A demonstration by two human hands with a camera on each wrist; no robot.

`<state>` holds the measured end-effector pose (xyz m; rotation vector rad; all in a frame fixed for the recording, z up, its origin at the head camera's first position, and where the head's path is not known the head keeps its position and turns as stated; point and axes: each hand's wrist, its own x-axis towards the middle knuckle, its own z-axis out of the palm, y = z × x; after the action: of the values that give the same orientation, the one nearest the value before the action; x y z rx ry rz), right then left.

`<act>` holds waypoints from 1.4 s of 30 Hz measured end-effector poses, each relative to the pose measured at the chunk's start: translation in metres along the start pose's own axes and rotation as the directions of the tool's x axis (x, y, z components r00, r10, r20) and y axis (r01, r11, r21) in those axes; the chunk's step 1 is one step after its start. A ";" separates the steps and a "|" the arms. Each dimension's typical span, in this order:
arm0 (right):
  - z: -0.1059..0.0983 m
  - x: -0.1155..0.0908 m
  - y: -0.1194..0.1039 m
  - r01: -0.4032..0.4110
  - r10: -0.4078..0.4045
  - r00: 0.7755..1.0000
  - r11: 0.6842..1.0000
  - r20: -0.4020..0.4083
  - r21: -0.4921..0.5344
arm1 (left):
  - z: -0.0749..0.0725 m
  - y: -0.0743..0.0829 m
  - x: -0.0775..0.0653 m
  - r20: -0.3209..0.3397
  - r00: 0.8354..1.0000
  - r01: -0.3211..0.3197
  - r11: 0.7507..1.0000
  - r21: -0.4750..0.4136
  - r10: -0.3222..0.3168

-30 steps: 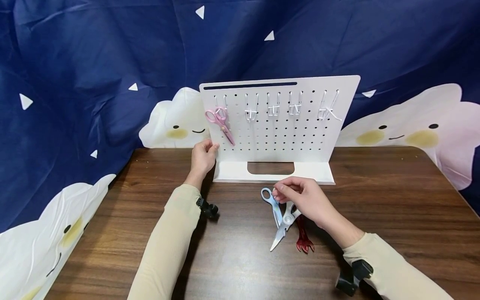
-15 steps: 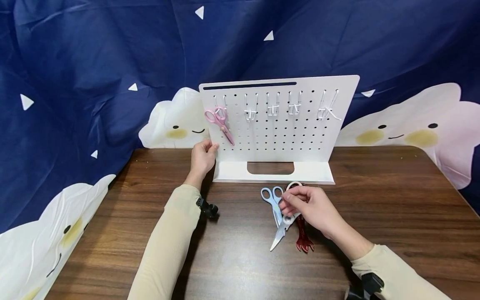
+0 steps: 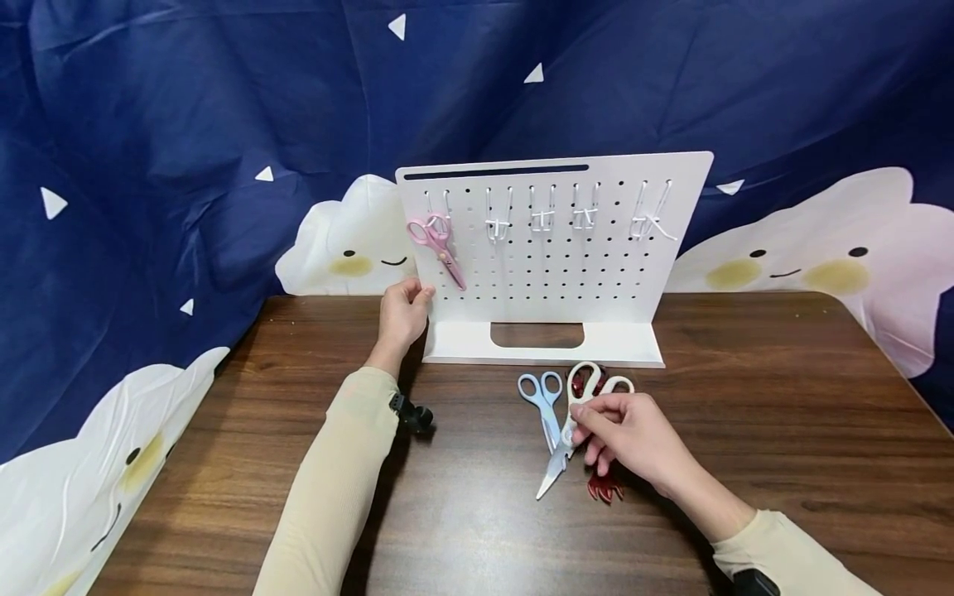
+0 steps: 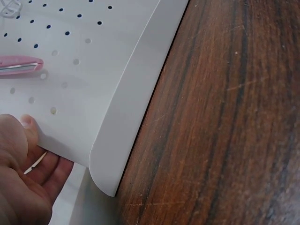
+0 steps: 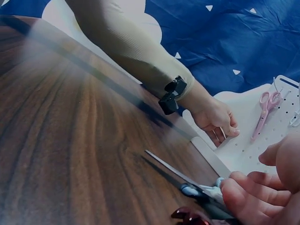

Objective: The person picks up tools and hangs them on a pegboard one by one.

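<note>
My left hand [image 3: 403,316] pinches the lower left edge of a white pegboard [image 3: 566,281], thumb [image 4: 29,129] on its front face and fingers behind. Pink scissors [image 3: 440,244] hang from the board's leftmost hook. My right hand [image 3: 633,434] is over the white-handled scissors [image 3: 585,385], fingertips at their handles. The right wrist view shows its thumb [image 5: 269,154] apart from the fingers. These scissors lie blade toward me, beside light blue scissors [image 3: 542,397]. A glossy dark red thing with a forked end [image 3: 605,487] lies partly hidden beneath the right hand and white-handled scissors.
Several white wire hooks [image 3: 542,217] line the upper pegboard. The board stands on a white base [image 3: 462,343] near the back of the brown wooden table [image 3: 782,397]. A dark blue curtain [image 3: 224,124] with cloud faces hangs behind.
My right hand has moved right and toward me, from over the blue scissors' handles to the white-handled pair, uncovering both pairs' handle loops. The left hand has stayed on the pegboard edge.
</note>
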<state>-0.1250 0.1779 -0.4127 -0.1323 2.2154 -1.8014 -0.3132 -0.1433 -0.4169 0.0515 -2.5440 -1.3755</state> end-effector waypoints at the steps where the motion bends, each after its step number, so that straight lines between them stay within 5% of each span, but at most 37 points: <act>1: 0.000 -0.001 0.000 -0.015 0.014 1.000 1.000 -0.003 -0.010 | 0.000 0.000 0.000 -0.001 1.000 -0.001 1.000 -0.001 0.001; 27: -0.015 -0.013 0.025 -0.160 0.160 0.987 0.987 -0.030 0.000 | -0.001 -0.001 -0.002 -0.003 1.000 -0.019 1.000 -0.006 0.019; 42: -0.035 -0.010 0.027 -0.260 0.263 0.965 0.953 0.000 0.158 | 0.000 -0.001 -0.002 -0.011 0.999 -0.031 0.999 -0.020 0.031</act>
<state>-0.1224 0.2188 -0.4312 0.2047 1.9843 -1.8237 -0.3117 -0.1442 -0.4182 0.0155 -2.5106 -1.3855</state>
